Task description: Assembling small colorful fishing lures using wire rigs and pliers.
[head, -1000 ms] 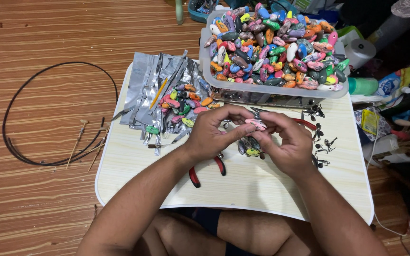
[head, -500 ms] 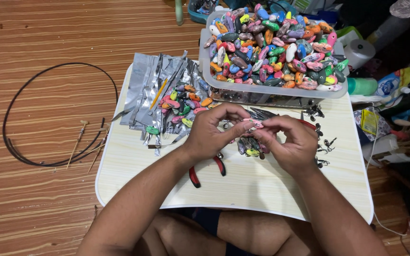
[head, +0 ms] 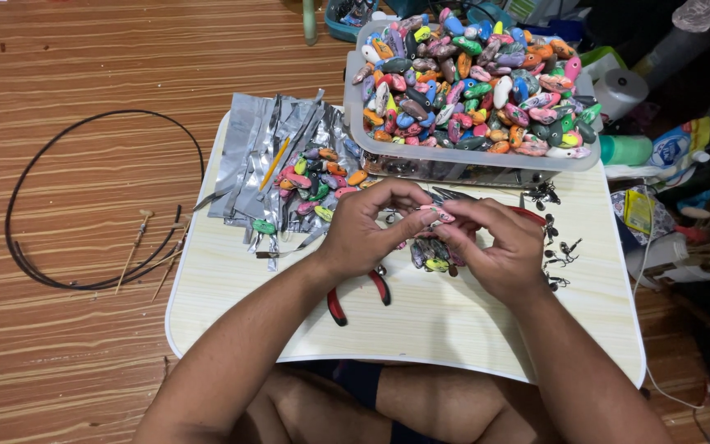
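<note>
Lure point(head: 440, 215), small and pink, sits pinched between my left hand point(head: 371, 230) and right hand point(head: 495, 247), just right of the frame's centre above the pale lap table point(head: 454, 329). It looks light, hard and slick, so I'd judge a fingertip hold at both ends suits it; any hook on it I cannot make out. Both hands are closed around it. Under my fingers lie more lures and red-handled pliers point(head: 359, 292). Silver foil strips point(head: 265, 156) lie left of centre; a heaped tub of painted lures point(head: 470, 156) sits at upper right.
</note>
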